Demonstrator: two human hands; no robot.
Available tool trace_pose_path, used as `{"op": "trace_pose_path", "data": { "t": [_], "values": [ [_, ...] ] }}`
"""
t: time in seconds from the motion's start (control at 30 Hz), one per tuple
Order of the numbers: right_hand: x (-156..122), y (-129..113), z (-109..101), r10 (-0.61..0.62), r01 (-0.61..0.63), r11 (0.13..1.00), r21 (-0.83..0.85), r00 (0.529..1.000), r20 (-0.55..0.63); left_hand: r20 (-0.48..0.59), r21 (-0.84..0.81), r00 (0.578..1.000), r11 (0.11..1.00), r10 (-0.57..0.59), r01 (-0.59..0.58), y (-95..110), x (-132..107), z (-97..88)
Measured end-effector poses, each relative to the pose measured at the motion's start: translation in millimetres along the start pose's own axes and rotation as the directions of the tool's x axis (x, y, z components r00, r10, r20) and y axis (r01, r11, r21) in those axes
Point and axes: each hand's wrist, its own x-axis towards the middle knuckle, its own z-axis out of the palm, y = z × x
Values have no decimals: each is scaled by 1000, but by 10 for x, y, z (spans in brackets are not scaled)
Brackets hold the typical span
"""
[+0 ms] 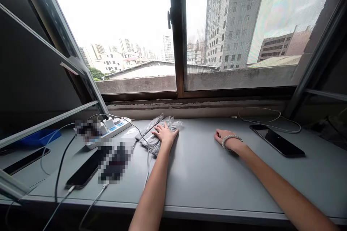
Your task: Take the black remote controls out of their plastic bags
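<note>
My left hand (pixel 166 133) lies flat with fingers stretched out on a pile of clear plastic bags holding dark contents (pixel 155 130), at the back of the grey table (pixel 206 173). My right hand (pixel 224 137), with a bead bracelet at the wrist, rests on the bare tabletop to the right of the bags. Its fingers are curled under and mostly hidden, and nothing shows in it.
A white power strip (pixel 114 128) with plugs and cables sits left of the bags. Two phones on cables lie at front left (pixel 84 173), another dark phone (pixel 276 140) with a white cable at right. A blue tray (pixel 40 138) stands far left. A window runs behind the table.
</note>
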Motion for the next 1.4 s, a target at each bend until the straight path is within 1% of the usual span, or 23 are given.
{"op": "trace_pose_path", "data": {
  "t": [0.17,0.27,0.37,0.5,0.6,0.7,0.8,0.9,0.97,1.03,1.1,1.13,1.2,1.27,1.4],
  "values": [
    [-3,-6,3,-2,2,1000,-10,1000,-11,15,-15,996,996,88,-88,-14,6,9],
    [2,-8,9,1,-1,1000,-14,1000,-12,35,-56,993,992,113,-110,-24,47,24],
    [9,-7,14,-5,5,1000,-17,1000,-8,56,-132,995,988,88,-80,-48,99,25],
    [5,-9,8,0,0,1000,-14,1000,-5,56,-207,998,978,18,-6,-122,159,-8],
    [-15,-18,-16,8,-8,1000,-11,1000,0,64,-210,998,978,1,13,-179,189,-30],
    [-42,-31,-51,12,-12,1000,-8,1000,11,63,-183,998,982,-22,33,-194,199,-39],
    [-65,-44,-82,17,-17,1000,-5,1000,24,60,-152,996,985,-69,78,-158,176,-42],
    [-78,-58,-100,21,-21,1000,-1,999,34,2,-138,994,984,-110,109,-77,114,-41],
    [-83,-67,-107,23,-23,1000,0,999,35,-54,-129,995,989,-84,76,-1,55,-38],
    [-83,-71,-112,25,-25,1000,1,999,31,-84,-107,996,994,-28,19,82,-12,-37],
    [-75,-70,-109,33,-33,999,6,999,20,-72,-61,997,998,7,-11,155,-78,-40],
    [-66,-67,-105,38,-38,999,8,999,10,-66,-30,998,1000,5,-7,183,-108,-43],
    [-39,-59,-89,56,-55,998,10,998,-17,-73,31,997,1000,-5,8,220,-157,-50],
    [-4,-53,-70,73,-70,997,39,995,-71,-95,68,995,998,5,2,238,-190,-57],
    [46,-50,-43,94,-50,977,209,974,-205,-96,93,991,992,93,-84,267,-241,-78]
  ]
}}
